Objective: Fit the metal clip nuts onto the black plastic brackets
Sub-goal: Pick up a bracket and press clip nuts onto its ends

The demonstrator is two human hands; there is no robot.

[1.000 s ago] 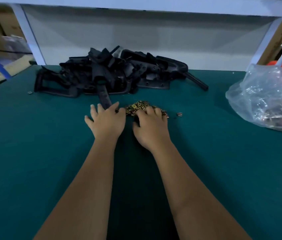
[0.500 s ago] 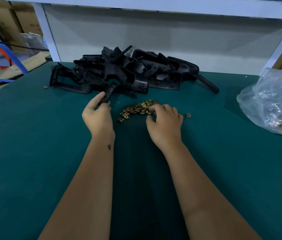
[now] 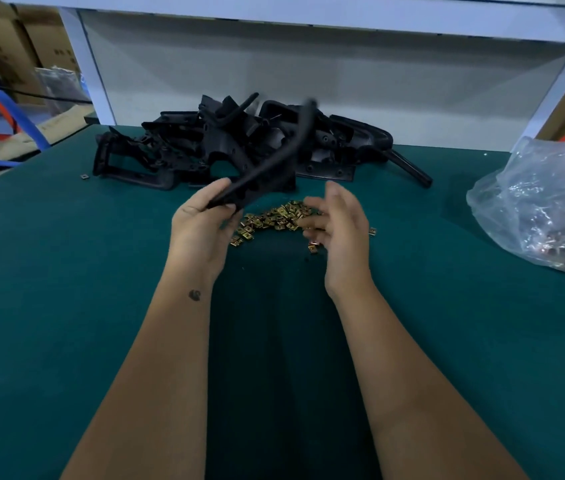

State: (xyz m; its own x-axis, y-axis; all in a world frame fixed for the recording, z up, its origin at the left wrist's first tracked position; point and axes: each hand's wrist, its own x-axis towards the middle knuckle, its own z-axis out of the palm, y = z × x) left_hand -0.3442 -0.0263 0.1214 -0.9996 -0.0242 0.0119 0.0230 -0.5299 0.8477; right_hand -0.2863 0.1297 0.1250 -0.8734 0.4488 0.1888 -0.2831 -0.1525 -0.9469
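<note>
L hand (image 3: 201, 233) is gripping one black bracket (image 3: 267, 168) by its near end, thumb on top and fingers curled under; it's lifted off the tabletop (image 3: 66, 306), long arm sticking up and back over the bracket pile (image 3: 239, 147) at the far edge, mid-span. Bracket is motion-blurred, so can't tell where the clip seat is

R hand (image 3: 340, 226) is hovering over the clip nuts (image 3: 274, 218), fingers loosely curled. Can't tell if it's pinching a nut, fingertips are blurred and nothing is clearly showing between them. Nuts are lying in a loose heap mid-tabletop, between the hands and just in front of the pile. One stray nut (image 3: 313, 249) is sitting just under the R hand, another (image 3: 83, 176) by the pile's left end

Risks, imo:
- bracket is being held at one end only, so the long arm is acting as a lever; prob twisting in the grip when a nut gets pushed on
- raised tip is swinging close to the pile, could snag and drag parts down onto the nuts
- nuts are small and heaped, so easy to grab two or get one the wrong way round, then it's jamming on the edge
- R hand sweeping through the heap could be scattering nuts toward the plastic bag (image 3: 544, 202) at the right edge
</note>
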